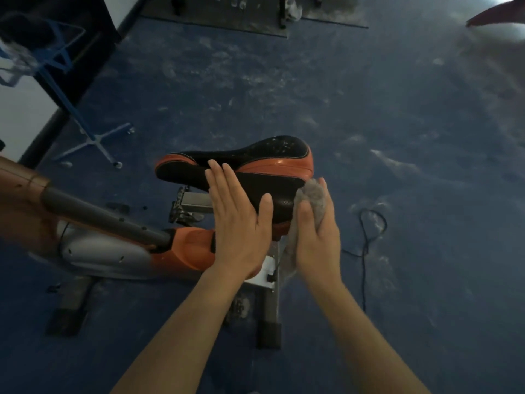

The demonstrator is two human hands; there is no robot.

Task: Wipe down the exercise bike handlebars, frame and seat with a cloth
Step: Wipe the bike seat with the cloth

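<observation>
Our flat, open left hand point(237, 220) steadies the black and orange padded bike seat point(244, 169). Beside it, our right hand point(316, 237) squeezes the fuzzy grey cloth point(311, 194). The shiny seat may be slippery, so the cloth could slide off.

Two hands are in view: the left hand point(237, 220) and the right hand point(316, 226). There is one cloth point(311, 200), one seat point(241, 166) and one bike frame point(181, 245). One cable point(366, 245) lies on the floor. One blue stand point(71, 95) is at the left. Two floor bars show under the frame, a left bar point(71, 305) and a right bar point(270, 317).
</observation>
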